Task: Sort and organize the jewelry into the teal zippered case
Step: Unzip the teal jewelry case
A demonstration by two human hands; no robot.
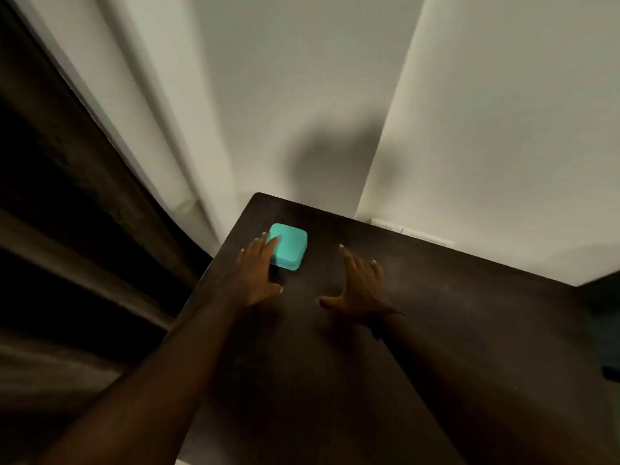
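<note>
A small square teal case [290,247] lies closed on the dark table [436,313], near its far left corner. My left hand [256,273] reaches to the case with straight fingers, the fingertips touching its left side and top. My right hand [359,283] hovers or rests flat to the right of the case, fingers spread and holding nothing, a hand's width away from it. No jewelry shows anywhere in view.
The table's left edge runs close beside my left forearm, with a dark curtain [67,213] beyond it. Pale walls [503,129] stand behind the table. A white strip [412,233] lies at the table's far edge.
</note>
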